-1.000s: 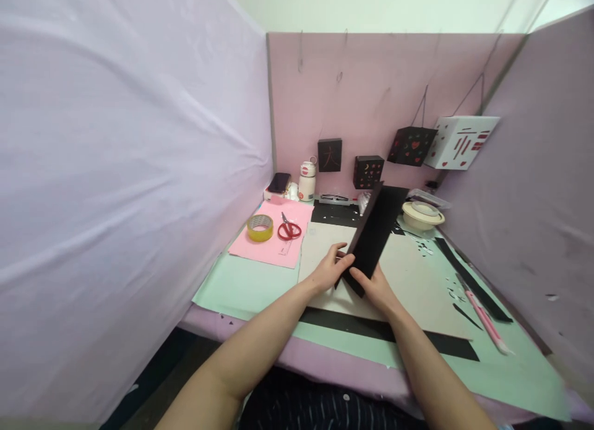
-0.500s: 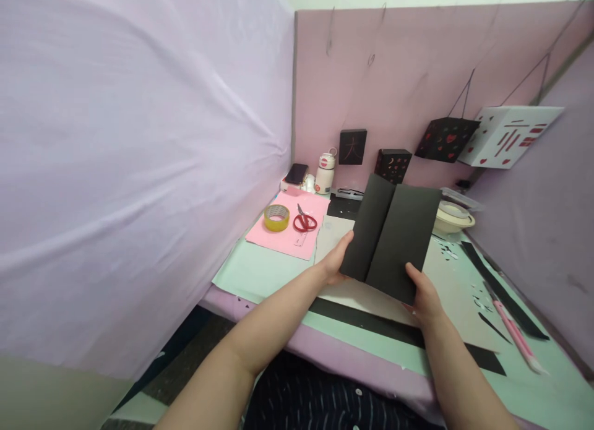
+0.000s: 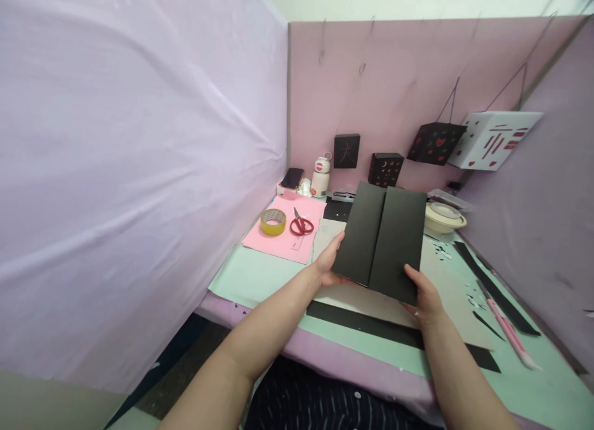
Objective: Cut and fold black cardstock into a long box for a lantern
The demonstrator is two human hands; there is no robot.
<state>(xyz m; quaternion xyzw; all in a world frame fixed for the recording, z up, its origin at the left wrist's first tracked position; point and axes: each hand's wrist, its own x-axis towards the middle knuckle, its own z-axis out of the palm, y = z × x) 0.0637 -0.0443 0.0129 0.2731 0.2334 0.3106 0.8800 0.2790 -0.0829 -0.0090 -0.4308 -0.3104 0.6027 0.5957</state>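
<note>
Between my two hands is a sheet of folded black cardstock [image 3: 398,238], held tilted above the table, its two panels meeting along a lengthwise line. My left hand [image 3: 330,263] grips its lower left edge, the thumb along the side and the fingers underneath. At the lower right corner my right hand [image 3: 422,294] pinches it, thumb on top, the other fingers hidden below. Under the cardstock lies a grey board [image 3: 445,312]. A long black paper strip [image 3: 366,322] shows along the board's near edge.
Pink paper [image 3: 278,249] at the left carries yellow tape [image 3: 273,223] and red scissors [image 3: 301,226]. At the right lie a pink craft knife [image 3: 510,334], another black strip [image 3: 496,294] and paper scraps [image 3: 476,297]. Behind stand a bottle [image 3: 320,179] and bowl [image 3: 443,221]; decorated boxes [image 3: 494,139] hang above.
The left panel of the black cardstock has swung outward and now lies flatter beside the right panel. Both hands keep their hold, and the view has shifted slightly.
</note>
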